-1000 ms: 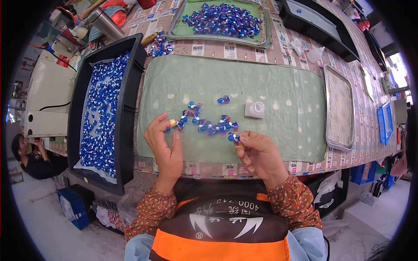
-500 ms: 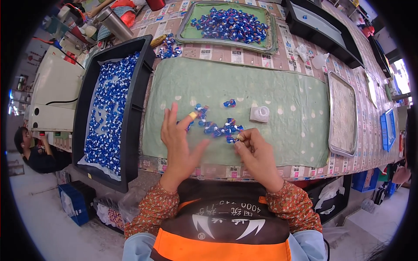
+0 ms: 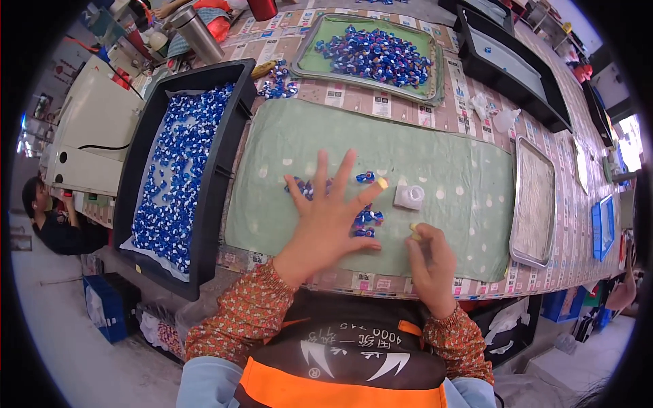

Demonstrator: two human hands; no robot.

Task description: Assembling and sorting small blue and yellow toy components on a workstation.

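My left hand [image 3: 326,221] hovers palm-down over the green mat with its fingers spread wide, holding nothing. Beneath and around it lie small blue-and-white pieces [image 3: 368,217] with reddish parts, several of them hidden by the hand. One more blue piece [image 3: 365,177] lies just beyond the fingers. A yellow wrap covers one of that hand's fingertips. To the right, my right hand [image 3: 433,262] is curled above the mat, thumb close to its yellow-wrapped fingertips; whatever may be between them is too small to make out. A small white open-topped container [image 3: 409,197] stands past the right hand.
A black bin [image 3: 228,146] full of blue pieces stands at the left. Beyond the mat [image 3: 469,177] is a metal tray [image 3: 299,64] heaped with more pieces. A paper-lined tray [image 3: 534,204] lies right, a black bin [image 3: 564,115] far right. A person [image 3: 58,221] sits at far left.
My left hand has moved right and turned palm-down across the pieces, fingers spread. My right hand has drawn back to the right, away from the piece it was touching. The view has shifted slightly.
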